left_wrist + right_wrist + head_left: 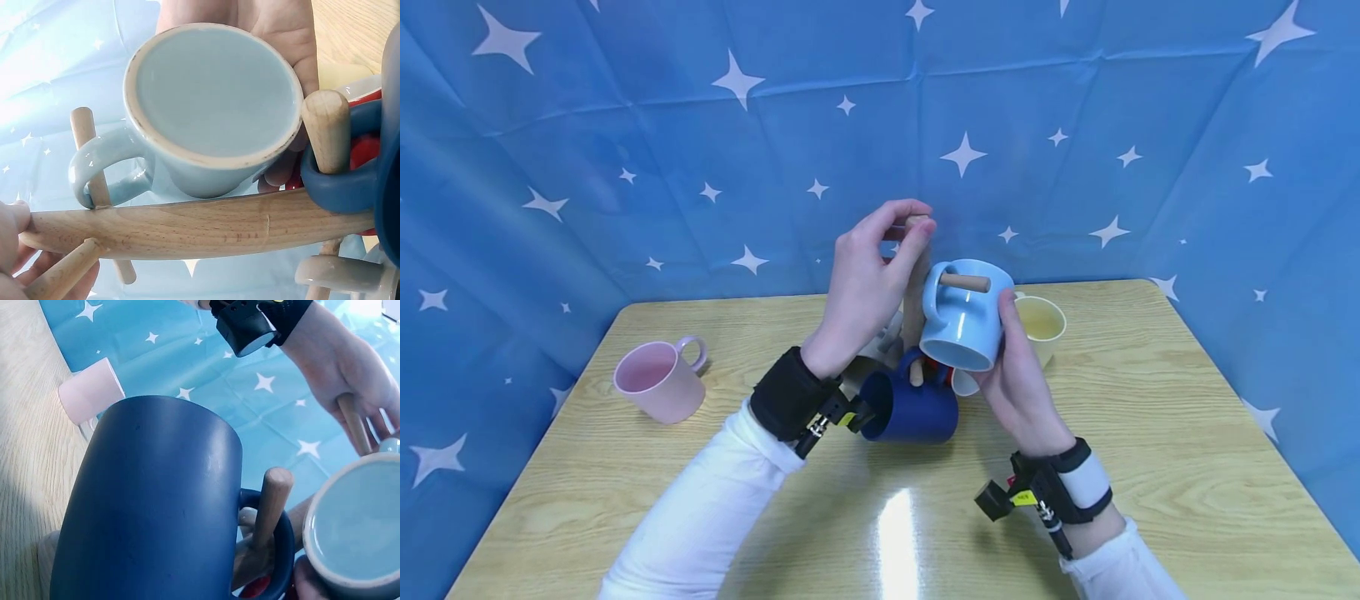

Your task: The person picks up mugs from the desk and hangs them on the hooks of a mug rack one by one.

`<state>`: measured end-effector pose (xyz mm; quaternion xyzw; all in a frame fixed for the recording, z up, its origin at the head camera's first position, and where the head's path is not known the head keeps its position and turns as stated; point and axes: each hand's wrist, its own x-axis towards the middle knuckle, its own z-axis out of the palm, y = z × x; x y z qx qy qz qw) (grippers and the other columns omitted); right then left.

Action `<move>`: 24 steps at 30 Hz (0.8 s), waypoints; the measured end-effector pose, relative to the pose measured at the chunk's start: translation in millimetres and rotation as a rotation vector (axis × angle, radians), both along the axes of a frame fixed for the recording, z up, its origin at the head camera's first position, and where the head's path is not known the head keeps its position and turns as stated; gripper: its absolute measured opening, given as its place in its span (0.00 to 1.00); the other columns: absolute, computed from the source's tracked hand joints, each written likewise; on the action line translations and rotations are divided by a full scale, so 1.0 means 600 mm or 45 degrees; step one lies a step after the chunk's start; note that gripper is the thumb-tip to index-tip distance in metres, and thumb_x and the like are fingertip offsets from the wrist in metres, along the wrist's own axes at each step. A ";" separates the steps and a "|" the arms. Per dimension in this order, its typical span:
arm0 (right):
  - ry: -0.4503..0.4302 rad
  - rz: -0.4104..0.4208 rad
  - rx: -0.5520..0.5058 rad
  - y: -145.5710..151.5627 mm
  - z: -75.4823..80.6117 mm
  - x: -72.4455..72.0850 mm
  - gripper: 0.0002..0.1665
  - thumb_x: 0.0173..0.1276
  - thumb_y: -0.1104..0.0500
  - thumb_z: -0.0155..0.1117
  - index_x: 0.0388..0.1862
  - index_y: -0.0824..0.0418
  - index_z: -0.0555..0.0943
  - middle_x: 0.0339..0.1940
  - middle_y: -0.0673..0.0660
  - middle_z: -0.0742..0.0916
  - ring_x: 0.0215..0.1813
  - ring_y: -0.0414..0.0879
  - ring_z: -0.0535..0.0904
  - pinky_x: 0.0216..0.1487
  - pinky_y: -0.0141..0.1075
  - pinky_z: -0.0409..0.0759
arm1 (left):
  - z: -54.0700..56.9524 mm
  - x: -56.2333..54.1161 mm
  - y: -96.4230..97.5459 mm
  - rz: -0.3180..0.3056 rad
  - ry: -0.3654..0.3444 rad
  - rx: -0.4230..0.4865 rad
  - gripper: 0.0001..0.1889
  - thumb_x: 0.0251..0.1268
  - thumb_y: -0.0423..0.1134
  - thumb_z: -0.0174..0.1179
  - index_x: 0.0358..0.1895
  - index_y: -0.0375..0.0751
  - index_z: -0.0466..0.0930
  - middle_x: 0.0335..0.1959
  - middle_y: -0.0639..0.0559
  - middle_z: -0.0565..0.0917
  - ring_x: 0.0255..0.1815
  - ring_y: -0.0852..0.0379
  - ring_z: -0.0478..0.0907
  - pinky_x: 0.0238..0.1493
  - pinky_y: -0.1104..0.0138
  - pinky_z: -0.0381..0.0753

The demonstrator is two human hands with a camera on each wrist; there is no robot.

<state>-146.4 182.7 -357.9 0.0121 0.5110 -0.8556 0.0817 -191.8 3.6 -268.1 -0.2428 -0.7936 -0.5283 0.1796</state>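
The grip of the right hand point(1018, 383) holds the light blue mug point(964, 327), right of centre in the head frame, with the thumb along the mug's right side. The mug is tilted, its base toward both wrist cameras and its handle at the left. A peg point(966, 283) of the wooden mug tree point(914, 312) passes through the handle loop. The grip of the left hand point(868, 279), at upper centre, pinches the top end of the mug tree's post between thumb and fingers

The navy mug point(922, 414) lies sideways at the centre of the head frame, below the light blue mug; its opening points left, and a second peg passes through its handle. A grey mug point(344, 275), lower right in the left wrist frame, has its handle around another peg. A red object point(364, 150), probably a mug, shows through the navy handle; most of it is hidden

The yellow mug point(1042, 321) stands behind the right hand, right of centre. The pink mug point(666, 392) stands apart on the counter point(1165, 433), at left, handle toward upper right
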 end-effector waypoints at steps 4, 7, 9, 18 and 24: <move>0.024 0.020 0.000 0.002 0.001 0.000 0.41 0.81 0.27 0.35 0.86 0.34 0.43 0.77 0.46 0.69 0.77 0.43 0.69 0.70 0.32 0.77 | 0.001 0.000 0.000 0.002 -0.003 -0.001 0.14 0.81 0.42 0.58 0.60 0.41 0.83 0.49 0.45 0.88 0.55 0.51 0.85 0.48 0.59 0.88; 0.033 0.024 -0.011 0.003 0.002 0.000 0.38 0.84 0.30 0.33 0.86 0.36 0.43 0.78 0.48 0.68 0.76 0.44 0.70 0.68 0.32 0.79 | 0.001 0.000 0.000 0.005 -0.005 -0.004 0.14 0.81 0.42 0.58 0.60 0.40 0.83 0.49 0.45 0.88 0.55 0.51 0.85 0.48 0.59 0.88; 0.029 0.020 -0.002 0.003 0.003 0.001 0.37 0.85 0.32 0.32 0.86 0.37 0.42 0.79 0.50 0.66 0.76 0.45 0.69 0.69 0.33 0.78 | 0.002 0.000 0.000 0.004 -0.006 -0.003 0.14 0.81 0.42 0.58 0.60 0.41 0.84 0.49 0.45 0.88 0.55 0.51 0.85 0.48 0.60 0.88; 0.018 -0.028 0.059 0.002 0.005 0.002 0.37 0.86 0.35 0.35 0.86 0.39 0.43 0.82 0.51 0.64 0.78 0.46 0.66 0.76 0.37 0.69 | 0.003 -0.001 0.001 0.000 -0.011 0.004 0.14 0.81 0.43 0.58 0.60 0.41 0.83 0.49 0.46 0.88 0.54 0.51 0.84 0.47 0.61 0.87; 0.014 -0.028 0.072 0.003 0.006 0.002 0.35 0.86 0.34 0.35 0.85 0.38 0.46 0.77 0.46 0.68 0.77 0.44 0.68 0.73 0.34 0.71 | 0.002 -0.002 0.001 0.002 -0.012 0.004 0.14 0.82 0.43 0.57 0.60 0.41 0.84 0.49 0.46 0.88 0.55 0.51 0.84 0.47 0.61 0.86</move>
